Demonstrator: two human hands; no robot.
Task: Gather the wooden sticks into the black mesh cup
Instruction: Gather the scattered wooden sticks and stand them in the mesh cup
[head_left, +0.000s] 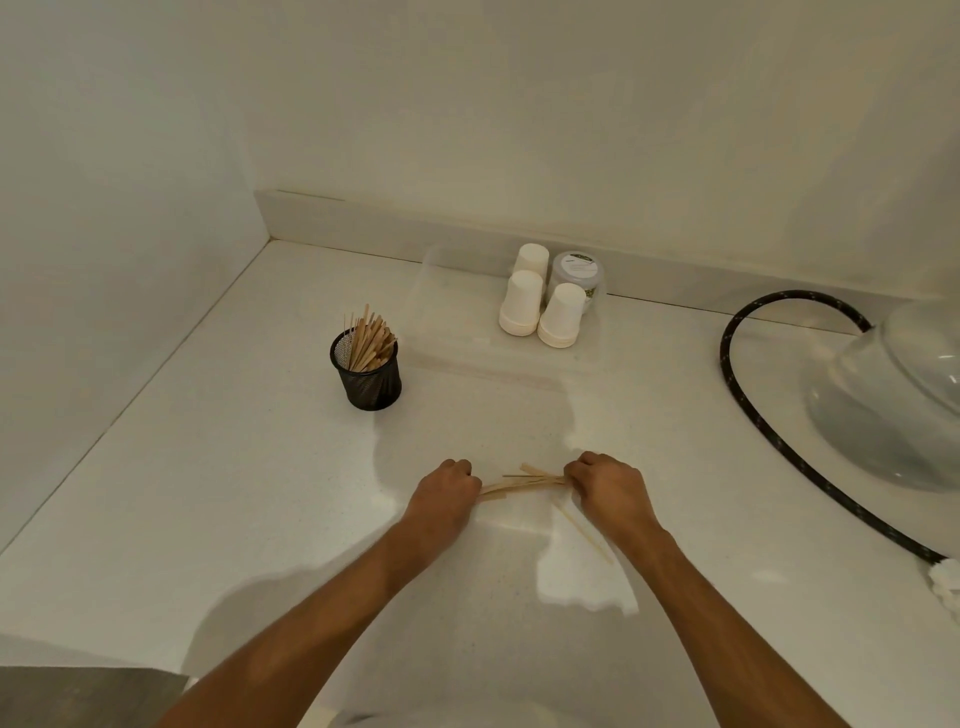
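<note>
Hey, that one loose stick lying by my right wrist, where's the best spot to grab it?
Probably near its far end, from above with the right hand. The stick lies flat and slanted on the counter, its far end close to that hand's fingers.

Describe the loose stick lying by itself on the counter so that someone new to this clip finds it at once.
Start at the white counter and find the two hands holding a bundle of wooden sticks near its front. Just below the right hand lies one thin loose stick, slanting down to the right. Unlike the bundle, no hand holds it, and it lies flat rather than standing in the black mesh cup.
</note>
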